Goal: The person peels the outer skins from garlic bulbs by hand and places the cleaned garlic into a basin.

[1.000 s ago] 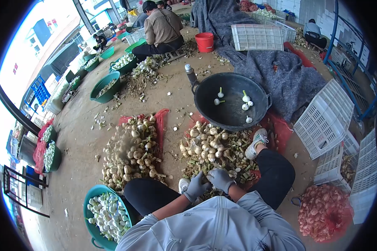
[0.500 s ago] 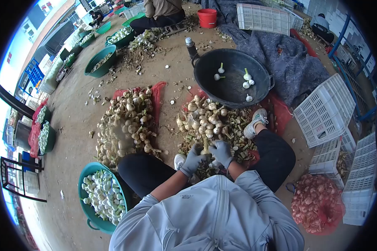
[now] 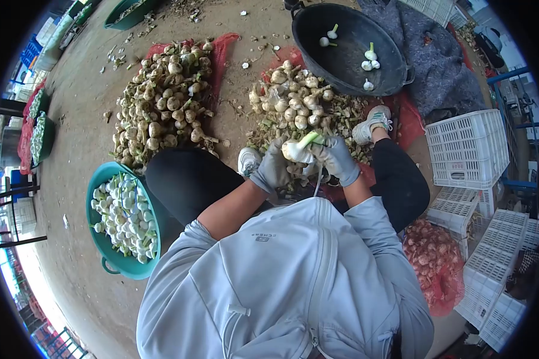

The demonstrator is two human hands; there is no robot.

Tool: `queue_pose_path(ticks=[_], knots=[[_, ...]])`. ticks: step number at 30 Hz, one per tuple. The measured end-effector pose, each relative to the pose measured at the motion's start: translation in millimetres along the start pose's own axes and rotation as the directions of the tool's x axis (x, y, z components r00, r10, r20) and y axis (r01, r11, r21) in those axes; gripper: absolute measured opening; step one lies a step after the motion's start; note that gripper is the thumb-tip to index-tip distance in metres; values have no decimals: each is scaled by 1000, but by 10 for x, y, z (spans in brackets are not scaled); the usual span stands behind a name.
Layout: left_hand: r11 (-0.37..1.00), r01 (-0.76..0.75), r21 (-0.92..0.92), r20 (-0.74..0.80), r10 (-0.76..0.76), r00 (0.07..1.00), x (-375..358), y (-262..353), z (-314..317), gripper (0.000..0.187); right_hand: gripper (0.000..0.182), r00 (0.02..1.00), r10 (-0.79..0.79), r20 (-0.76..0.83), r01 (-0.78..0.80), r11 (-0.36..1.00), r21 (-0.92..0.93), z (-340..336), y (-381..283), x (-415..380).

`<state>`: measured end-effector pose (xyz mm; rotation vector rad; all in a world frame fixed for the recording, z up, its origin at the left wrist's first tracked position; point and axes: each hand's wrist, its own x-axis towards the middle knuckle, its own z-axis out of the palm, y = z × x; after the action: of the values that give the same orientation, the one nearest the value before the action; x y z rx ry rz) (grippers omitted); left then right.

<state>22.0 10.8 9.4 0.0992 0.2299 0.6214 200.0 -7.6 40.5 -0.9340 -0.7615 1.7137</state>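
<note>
Both grey-gloved hands, left point(image 3: 273, 169) and right point(image 3: 339, 159), grasp a white green-stemmed garlic bulb point(image 3: 296, 149); trimming step, judged underway.

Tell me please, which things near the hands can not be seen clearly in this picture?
- Head view: garlic bulb, its underside covered by the left hand and right hand.
- Any tool in the hands: too small to tell.
- Green bowl: one side hidden by the knee.
- Black basin: top cut by the picture edge.
</note>
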Motion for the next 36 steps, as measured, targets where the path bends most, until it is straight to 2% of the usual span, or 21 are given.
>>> queue_pose_path(ticks=[1, 3, 4, 6, 7, 9, 10, 12, 16, 18, 19, 21, 23, 26, 27, 28, 29, 31, 33, 34, 36], knots=[[997, 41, 60, -158, -31, 987, -11, 6, 73, 48, 12, 994, -23, -109, 28, 998, 49, -19, 163, 26], [965, 154, 213, -266, -94, 959, 54, 57, -44, 52, 11, 976, -9, -218, -30, 984, -178, -59, 229, -46], [888, 178, 424, -436, 28, 900, 21, 19, -41, 56, 11, 958, 56, -283, -62, 998, -11, -86, 299, -58], [728, 106, 677, -399, 242, 884, -29, -140, 22, 64, 12, 834, 14, -551, -29, 999, -19, 75, 472, -4], [528, -35, 848, -156, 314, 936, -22, -170, 47, 77, 12, 841, 9, -540, -30, 999, -31, 108, 469, -21], [436, -88, 896, -114, 417, 902, 87, -467, -643, 79, 12, 886, -119, -448, 121, 992, -26, 132, 654, 21], [494, -39, 868, -204, 428, 880, 121, -399, -597, 76, 13, 932, -162, -324, 132, 985, -113, 92, 843, 62], [597, 35, 801, -331, 394, 857, 35, -183, -185, 70, 11, 903, -6, -430, -123, 955, -270, 367, 512, -33], [729, -204, 653, -135, 377, 916, 127, -83, -227, 57, 3, 853, 19, -521, -32, 999, -16, 170, 326, 74], [824, -223, 521, -64, 299, 952, -3, -26, 134, 55, 9, 731, 51, -681, 28, 994, 105, -302, 442, 185], [807, -228, 545, -19, 284, 959, 19, -47, 39, 57, 8, 724, 145, -674, 3, 977, 213, -388, 343, 180], [723, -182, 666, 1, 243, 970, -5, -62, -13, 62, 10, 788, -184, -588, -37, 938, -344, -565, 502, 68], [602, -184, 777, 17, 272, 962, -73, -13, 98, 74, 19, 857, -341, -387, -140, 568, -811, -669, 603, -26], [550, -172, 818, 19, 271, 962, -63, 60, 214, 48, 23, 799, -253, -545, -220, 721, -657, -608, 418, -91], [585, -168, 793, -36, 321, 947, -76, 23, 307, 46, 24, 786, -453, -422, -113, 565, -817, -483, 333, -123], [453, -170, 875, 8, 339, 941, -35, 36, 179, 46, 26, 744, -619, -252, -14, 363, -932, -311, 201, -138], [313, -167, 935, 50, 348, 936, -9, 35, 46, 47, 27, 798, -560, -223, -57, 297, -953, -152, 52, -185], [401, -174, 899, 24, 352, 936, -15, 18, 123, 44, 26, 797, -596, -101, 45, 225, -973, 36, -27, -233], [245, -225, 943, 95, 450, 888, -12, -5, 164, 40, 20, 858, -513, -17, 74, 155, -985, 207, -23, -285], [-2, -191, 982, 167, 501, 849, -6, -25, 123, 39, 18, 871, -490, 37, 80, 66, -995, 273, -16, -301], [-89, -126, 988, 154, 469, 870, -54, -36, 91, 40, 10, 868, -492, 66, 77, 2, -997, 317, -30, -313]])
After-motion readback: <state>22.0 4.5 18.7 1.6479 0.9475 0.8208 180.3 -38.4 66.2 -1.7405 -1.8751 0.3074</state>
